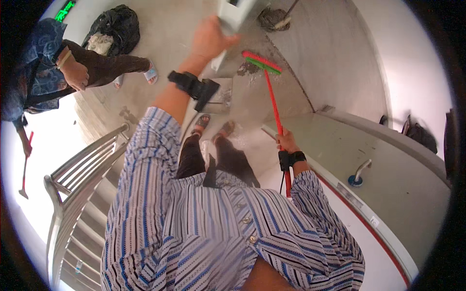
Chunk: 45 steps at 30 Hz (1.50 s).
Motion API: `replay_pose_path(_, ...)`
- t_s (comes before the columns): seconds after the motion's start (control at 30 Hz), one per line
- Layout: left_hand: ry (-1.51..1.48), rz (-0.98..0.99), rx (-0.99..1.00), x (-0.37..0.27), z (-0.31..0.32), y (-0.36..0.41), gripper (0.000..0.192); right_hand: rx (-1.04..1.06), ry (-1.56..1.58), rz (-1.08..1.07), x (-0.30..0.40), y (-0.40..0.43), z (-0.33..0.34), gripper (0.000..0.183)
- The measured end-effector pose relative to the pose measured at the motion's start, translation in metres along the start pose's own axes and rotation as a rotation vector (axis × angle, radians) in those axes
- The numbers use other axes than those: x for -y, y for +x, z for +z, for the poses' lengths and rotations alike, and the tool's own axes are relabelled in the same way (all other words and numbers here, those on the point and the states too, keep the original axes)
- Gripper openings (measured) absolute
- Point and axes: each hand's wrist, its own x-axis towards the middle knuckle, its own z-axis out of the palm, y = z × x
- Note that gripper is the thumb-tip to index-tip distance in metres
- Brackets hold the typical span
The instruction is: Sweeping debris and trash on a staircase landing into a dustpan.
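Note:
My right hand (288, 141) is closed around the red handle (273, 98) of a floor scrubbing brush. Its green head (263, 65) with red bristles rests on the wet-looking floor ahead of my feet. My left hand (210, 39) reaches forward against a white panel-like object (236, 16), thumb stretched out to the side. Motion blurs both, so whether the fingers grip or only touch it is unclear. Black bands are strapped on both wrists. A dark patch of dirt (249, 68) lies by the brush head.
A co-worker (47, 69) stands left, holding a red-handled tool (24, 174). Behind is a black bag (122, 31). A steel railing (91, 163) borders stairs (87, 225) at left. A door (393, 189) with a lever handle (362, 169) is at right. A mop head (271, 20) lies ahead.

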Motion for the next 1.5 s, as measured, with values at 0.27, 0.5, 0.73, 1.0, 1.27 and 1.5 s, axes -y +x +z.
replay_pose_path(0.27,0.132,-0.062,0.089,0.043,-0.019,0.061,0.047,-0.105,0.029,-0.011,-0.034,0.013,-0.036,0.031)
replay_pose_path(0.5,0.272,-0.019,-0.235,0.033,-0.019,0.069,0.046,-0.233,-0.126,-0.207,-0.086,-0.001,-0.065,0.028)
replay_pose_path(0.73,0.698,0.094,-0.156,0.032,-0.01,0.115,0.051,-0.241,-0.068,-0.319,-0.057,0.051,-0.12,0.026)
replay_pose_path(1.0,0.679,-0.033,-0.156,0.017,-0.008,0.125,0.057,-0.388,-0.471,-0.549,-0.058,0.116,-0.175,0.038)
replay_pose_path(1.27,0.949,-0.001,-0.02,0.001,-0.019,0.158,0.048,-0.244,-0.491,-0.512,-0.119,0.055,-0.195,0.044)
replay_pose_path(1.5,-0.446,-0.193,-0.022,-0.032,-0.022,0.16,0.033,-0.19,-0.667,-0.486,-0.069,0.106,-0.235,0.044)
